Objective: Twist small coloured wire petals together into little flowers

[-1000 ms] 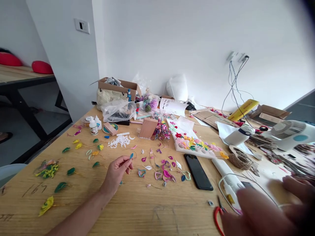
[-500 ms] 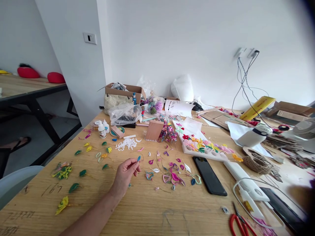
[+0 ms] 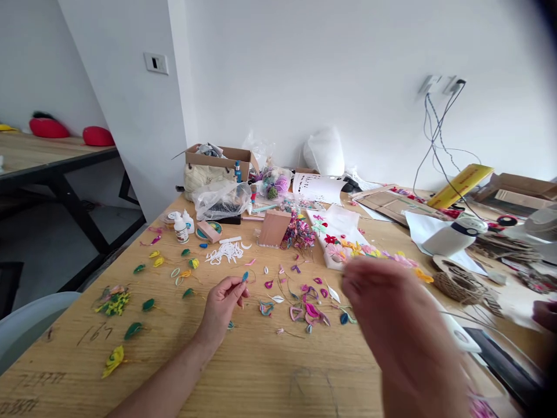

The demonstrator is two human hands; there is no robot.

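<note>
The left hand [image 3: 221,305] pinches a small blue petal [image 3: 245,277] on its thin stem, fingers closed on it, above the surface [image 3: 261,371]. The blurred right hand [image 3: 391,313] hangs to its right, nearer the pink petals [image 3: 308,313]; its fingers' state I cannot tell

Left forearm: bare, extends from the lower left edge up toward centre, lying low along the surface.
Left hand [image 3: 223,302]: palm turned inward, fingers curled, thumb and forefinger pinched together at the tips.
Left hand contents: a small blue teardrop-shaped paper piece [image 3: 245,277] held at the pinch.
Right forearm: bare, enters from the lower right edge, raised close to the camera.
Right hand [image 3: 383,296]: back toward the camera, heavily motion-blurred; finger positions cannot be told.
</note>
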